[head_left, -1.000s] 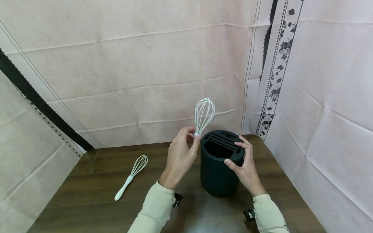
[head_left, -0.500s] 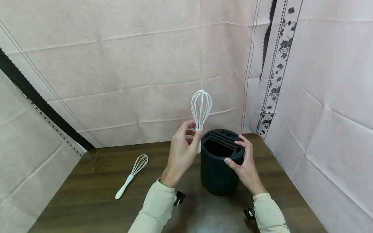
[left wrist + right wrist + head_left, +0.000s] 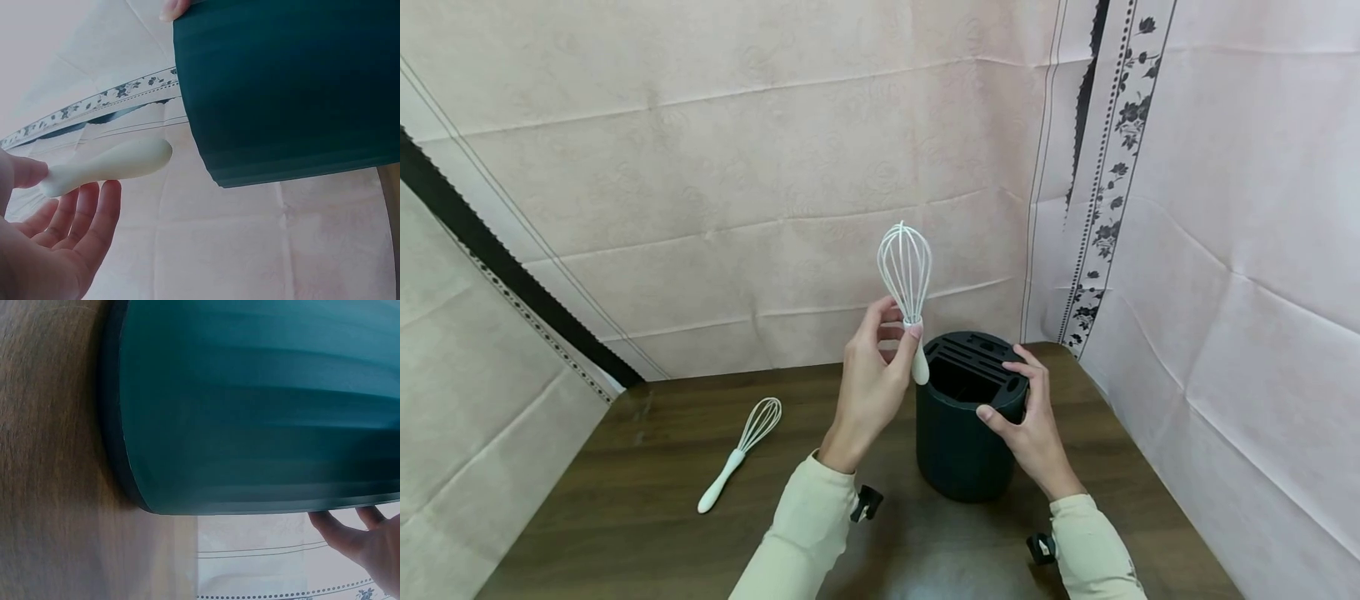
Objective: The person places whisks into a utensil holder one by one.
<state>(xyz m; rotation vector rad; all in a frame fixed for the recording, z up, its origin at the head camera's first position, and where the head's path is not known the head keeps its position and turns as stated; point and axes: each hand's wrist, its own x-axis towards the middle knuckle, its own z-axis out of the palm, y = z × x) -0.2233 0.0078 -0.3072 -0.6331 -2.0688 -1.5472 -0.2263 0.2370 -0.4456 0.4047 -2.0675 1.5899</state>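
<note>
2nd whisk [image 3: 732, 462] lies on table [image 3: 647, 467], L side, well apart from both hands. Holder [image 3: 962, 454] stands upright on table: one big opening plus slots & small holes in top; inside too dark to see contents. R hand [image 3: 1033, 433] grips its rim, thumb near side. L hand [image 3: 874, 379] pinches whisk [image 3: 912, 313] nr. top of handle, wires up, handle end outside holder; L wrist view shows gap betw. them. Table's far edge behind holder, then hung cloth [image 3: 775, 167].
</note>
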